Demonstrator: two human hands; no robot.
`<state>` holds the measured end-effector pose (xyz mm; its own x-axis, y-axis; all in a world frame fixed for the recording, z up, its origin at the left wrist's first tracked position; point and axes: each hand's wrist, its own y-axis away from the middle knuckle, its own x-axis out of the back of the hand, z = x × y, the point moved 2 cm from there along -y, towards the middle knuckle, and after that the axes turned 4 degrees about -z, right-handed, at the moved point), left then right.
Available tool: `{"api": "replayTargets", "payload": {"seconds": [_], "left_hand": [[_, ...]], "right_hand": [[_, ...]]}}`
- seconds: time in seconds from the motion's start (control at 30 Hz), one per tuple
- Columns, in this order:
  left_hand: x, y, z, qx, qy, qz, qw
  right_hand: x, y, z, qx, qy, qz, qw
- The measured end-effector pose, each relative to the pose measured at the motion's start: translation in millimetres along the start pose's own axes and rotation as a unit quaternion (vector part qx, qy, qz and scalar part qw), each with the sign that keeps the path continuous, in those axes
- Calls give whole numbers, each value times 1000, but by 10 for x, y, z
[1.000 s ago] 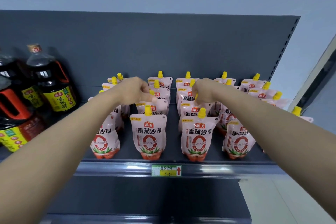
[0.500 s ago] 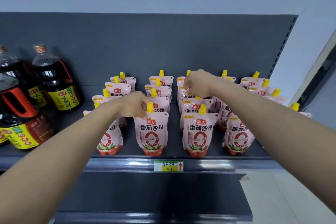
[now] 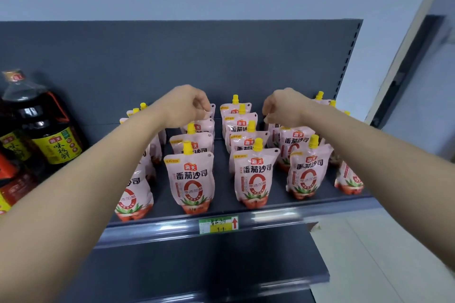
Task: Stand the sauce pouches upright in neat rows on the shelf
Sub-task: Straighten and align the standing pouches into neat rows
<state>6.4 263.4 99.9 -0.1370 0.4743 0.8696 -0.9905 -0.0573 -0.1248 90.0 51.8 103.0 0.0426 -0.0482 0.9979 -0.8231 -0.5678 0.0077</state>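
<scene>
Both hands are at the back edge of the shelf point(image 3: 222, 194), the left hand point(image 3: 184, 106) pinching the top corner of an upright rear tomato sauce pouch point(image 3: 211, 109), the right hand point(image 3: 288, 106) curled over a neighbouring rear pouch point(image 3: 272, 130), its grip hidden.

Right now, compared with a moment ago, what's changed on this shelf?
The left hand moved from the front pouch back to the rear pouch of that column, pinching its top. The right hand shifted right, one column over. The front-row pouches and bottles stayed put.
</scene>
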Motion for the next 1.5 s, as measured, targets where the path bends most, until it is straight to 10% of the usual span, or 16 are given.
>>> {"api": "replayTargets", "payload": {"seconds": [1.5], "left_hand": [[-278, -1694, -1433, 179, -90, -20, 980]], "right_hand": [[-439, -2202, -30, 54, 37, -96, 993]]}}
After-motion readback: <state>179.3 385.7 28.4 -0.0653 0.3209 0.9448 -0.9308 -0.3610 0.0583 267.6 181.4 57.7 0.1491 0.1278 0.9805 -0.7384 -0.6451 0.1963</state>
